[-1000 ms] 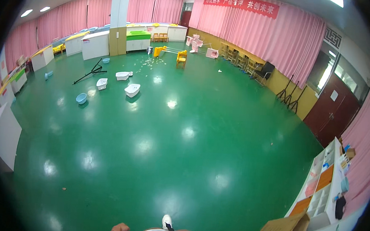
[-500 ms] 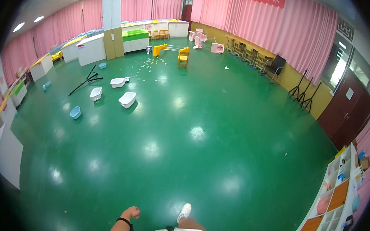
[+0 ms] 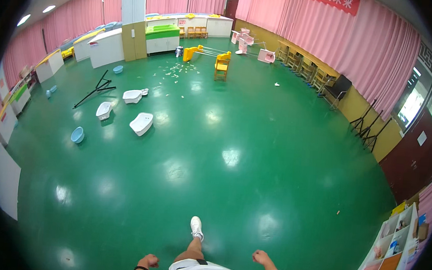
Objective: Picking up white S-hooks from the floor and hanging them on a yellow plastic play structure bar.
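Left hand point(image 3: 151, 260): low in front of the body, fingers loosely curled; I see nothing in it, and how tightly it is closed I cannot tell.
Right hand point(image 3: 261, 257): out from the hip, also curled; nothing seen in it, closure unclear.
White shoe point(image 3: 196, 227): forward on the green floor point(image 3: 296, 189), between the two hands.
Shelf unit point(image 3: 391, 227): nearest furniture to the right hand, well apart, along the floor's right edge.
White tubs point(image 3: 141, 124): three on the floor, well ahead of the left hand, toward the floor's left edge.
Blue basin point(image 3: 77, 135): near the tubs, closer to that left edge.
Black stand point(image 3: 95, 90): legs spread low on the floor, beyond the basin.
Footing: a walking step, I judge; shine hints at slickness, so short, flat strides would serve best.
Arms: best kept loose, apart and balanced.
Gaze: worth keeping low; glare could hide scraps point(image 3: 174, 72) like those farther off.
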